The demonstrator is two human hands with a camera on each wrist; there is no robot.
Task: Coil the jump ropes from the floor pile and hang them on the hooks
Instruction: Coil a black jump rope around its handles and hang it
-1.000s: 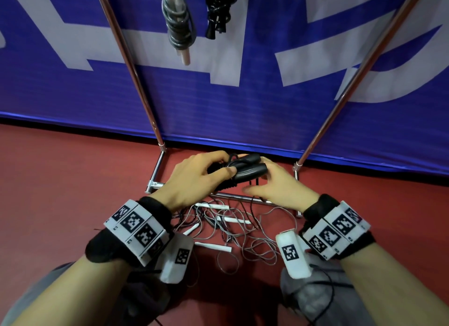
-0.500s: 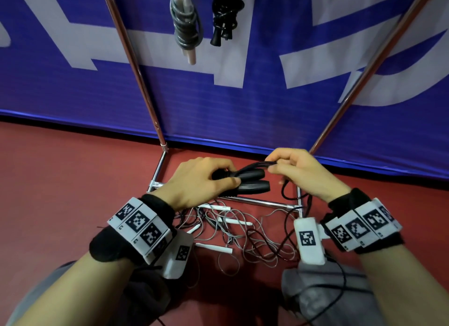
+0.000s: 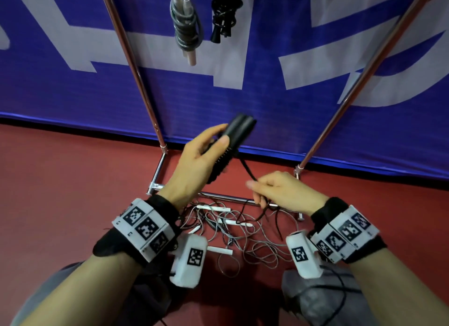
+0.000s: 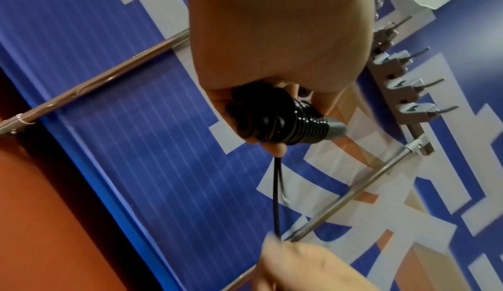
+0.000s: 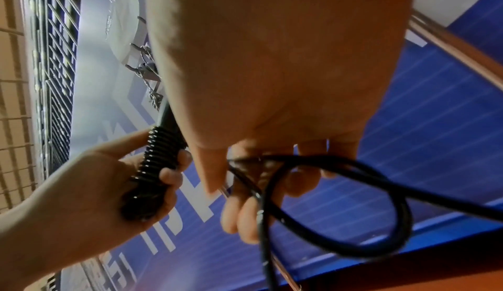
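The left hand (image 3: 197, 160) is curled round the two black ribbed handles (image 3: 239, 131) of a black jump rope, gripping them side by side with their ends tilted up toward the blue banner (image 3: 267, 102). In the left wrist view the fingers wrap the ribbed grips (image 4: 283, 127), and the black cord (image 4: 277, 198) drops from them in two strands to the other hand. The right hand (image 3: 284, 192) sits lower and to the right, pinching that cord (image 3: 249, 171) between thumb and fingers; the right wrist view shows a loop of the cord (image 5: 354, 188) passing through its curled fingers (image 5: 245, 220) and trailing off to the right.

Below and between the hands, on the red floor (image 3: 73, 192), lies the pile of grey jump ropes (image 3: 243, 235) with white handles, tangled and loose, just in front of the base bar of the chrome rack (image 3: 218, 196). Two slanted rack poles (image 3: 131, 65) rise against the banner. High between them hang two coiled ropes, side by side: a grey one with pale handles (image 3: 185, 26) and a black one (image 3: 224, 14). The left wrist view shows a row of hooks (image 4: 408, 89) on the rack's top bar.
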